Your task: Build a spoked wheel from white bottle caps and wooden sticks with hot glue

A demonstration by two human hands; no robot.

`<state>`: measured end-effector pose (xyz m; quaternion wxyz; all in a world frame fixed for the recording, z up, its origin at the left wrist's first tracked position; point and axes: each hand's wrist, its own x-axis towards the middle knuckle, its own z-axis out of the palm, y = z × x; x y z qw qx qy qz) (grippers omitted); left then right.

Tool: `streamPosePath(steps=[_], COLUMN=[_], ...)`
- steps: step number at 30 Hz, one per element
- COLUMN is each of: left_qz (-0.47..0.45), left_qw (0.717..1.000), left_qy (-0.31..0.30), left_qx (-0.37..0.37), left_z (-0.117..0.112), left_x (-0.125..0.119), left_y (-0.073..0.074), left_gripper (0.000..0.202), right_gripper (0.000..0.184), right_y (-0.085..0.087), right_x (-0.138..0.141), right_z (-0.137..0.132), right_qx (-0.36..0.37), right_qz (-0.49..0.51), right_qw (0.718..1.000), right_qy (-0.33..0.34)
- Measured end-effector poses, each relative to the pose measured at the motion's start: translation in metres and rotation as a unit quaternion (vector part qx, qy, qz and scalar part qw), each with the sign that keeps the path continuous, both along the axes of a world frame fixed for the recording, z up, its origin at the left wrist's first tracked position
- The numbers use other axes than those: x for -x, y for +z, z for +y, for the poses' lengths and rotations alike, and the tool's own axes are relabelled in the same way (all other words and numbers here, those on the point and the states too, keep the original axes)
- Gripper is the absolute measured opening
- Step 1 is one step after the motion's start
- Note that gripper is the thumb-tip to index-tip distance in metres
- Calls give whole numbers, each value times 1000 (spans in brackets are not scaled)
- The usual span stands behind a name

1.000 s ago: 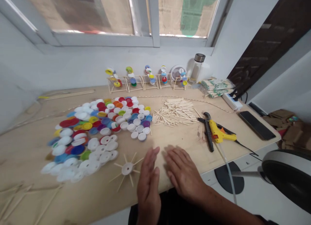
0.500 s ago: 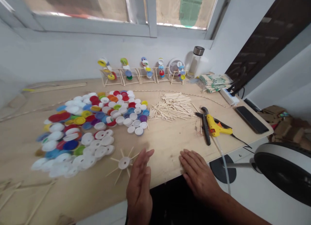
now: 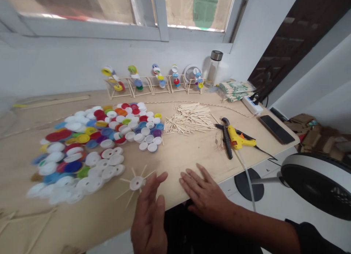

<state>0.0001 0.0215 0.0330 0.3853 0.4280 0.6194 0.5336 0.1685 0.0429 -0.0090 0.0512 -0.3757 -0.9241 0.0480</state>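
Fingers of both hands are stretched out flat and hold nothing. Left hand (image 3: pixel 149 213) stands edge-on at the near rim of the wooden table (image 3: pixel 192 155), fingertips just beside a white cap with sticks radiating from it (image 3: pixel 136 183). Right hand (image 3: pixel 204 195) lies palm down, near that cap on its right. Beyond the cap spreads a heap of coloured bottle caps (image 3: pixel 95 144); further right lie a pile of sticks (image 3: pixel 190 120) and a yellow glue gun (image 3: pixel 238 140).
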Motion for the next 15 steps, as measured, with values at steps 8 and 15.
streamPosePath(steps=[8,15], left_qz=[15,56], left_qw=[999,998], left_qy=[-50,-21], left_qx=[-11,-16], left_z=[0,0], left_x=[7,17], left_y=[-6,-10], left_gripper=[40,30], right_gripper=[56,21], right_y=[-2,6], right_x=[-65,-115], right_z=[-34,-105], right_qx=[-110,-123], right_qz=[-87,-80], right_qw=[969,947], right_qy=[-204,-284])
